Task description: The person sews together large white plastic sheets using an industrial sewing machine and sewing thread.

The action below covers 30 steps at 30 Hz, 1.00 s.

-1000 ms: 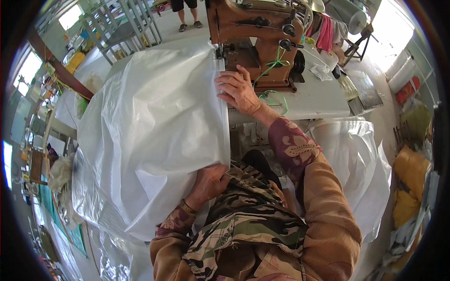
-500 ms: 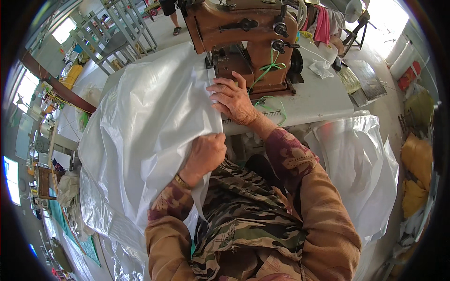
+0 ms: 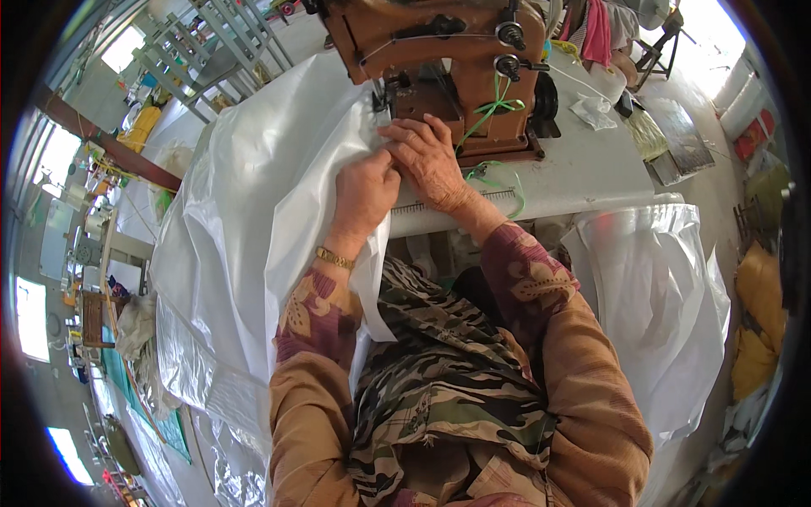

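A wide sheet of shiny white plastic spreads over the left of the table and hangs down past its edge. Its right edge runs up to the needle area of a brown sewing machine. My left hand is closed on that edge, thumb and fingers pressed together. Beside it, almost touching, my right hand lies with bent fingers over the sheet's edge just in front of the needle area. What its fingertips grip, if anything, is hidden.
Green string is tied to the machine and trails onto the table. More white plastic hangs at the right. A crumpled clear scrap lies right of the machine. Grey metal racks stand at the far left.
My left hand has moved up and forward along the plastic edge to meet the right hand. The right hand has shifted slightly, and the sheet now folds along my left forearm.
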Available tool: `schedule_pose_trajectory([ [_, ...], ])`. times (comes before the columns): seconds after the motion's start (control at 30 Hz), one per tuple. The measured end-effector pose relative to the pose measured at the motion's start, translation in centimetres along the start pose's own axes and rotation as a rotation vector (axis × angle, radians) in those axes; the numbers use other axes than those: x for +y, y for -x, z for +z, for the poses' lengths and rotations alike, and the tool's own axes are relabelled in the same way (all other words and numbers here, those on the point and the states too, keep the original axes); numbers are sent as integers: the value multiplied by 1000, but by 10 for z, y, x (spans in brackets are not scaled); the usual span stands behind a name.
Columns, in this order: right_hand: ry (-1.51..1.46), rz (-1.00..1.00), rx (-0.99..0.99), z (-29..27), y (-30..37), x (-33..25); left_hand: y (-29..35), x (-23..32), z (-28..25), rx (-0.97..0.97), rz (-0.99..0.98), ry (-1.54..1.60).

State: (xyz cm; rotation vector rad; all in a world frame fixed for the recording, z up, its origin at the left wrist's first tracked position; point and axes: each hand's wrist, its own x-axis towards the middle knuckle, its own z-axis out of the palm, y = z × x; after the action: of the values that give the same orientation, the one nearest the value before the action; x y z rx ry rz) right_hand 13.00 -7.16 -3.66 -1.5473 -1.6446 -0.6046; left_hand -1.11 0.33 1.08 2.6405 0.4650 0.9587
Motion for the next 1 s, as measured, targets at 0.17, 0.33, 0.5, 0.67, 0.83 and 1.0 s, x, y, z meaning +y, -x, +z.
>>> schedule_pose_trajectory([
  [0.17, -44, -59, 18, -8, -2, -1, 71, 5, -25, 26, -54, 226],
  [0.33, -186, 14, 120, -41, 24, -53, 158, -31, -56, 119, -352, 93],
  [0.5, -440, -204, -97, -37, 96, -146, 154, -116, -63, 51, -551, 28],
  [0.67, -553, 161, -357, -1, 133, -191, 148, -135, -75, 104, -568, 520],
  [0.83, -424, 4, -96, 3, 103, -193, 147, -126, -77, 102, -565, 540],
  [1.0, 126, -3, -38, -13, 35, -129, 148, -132, -72, 156, -558, 613],
])
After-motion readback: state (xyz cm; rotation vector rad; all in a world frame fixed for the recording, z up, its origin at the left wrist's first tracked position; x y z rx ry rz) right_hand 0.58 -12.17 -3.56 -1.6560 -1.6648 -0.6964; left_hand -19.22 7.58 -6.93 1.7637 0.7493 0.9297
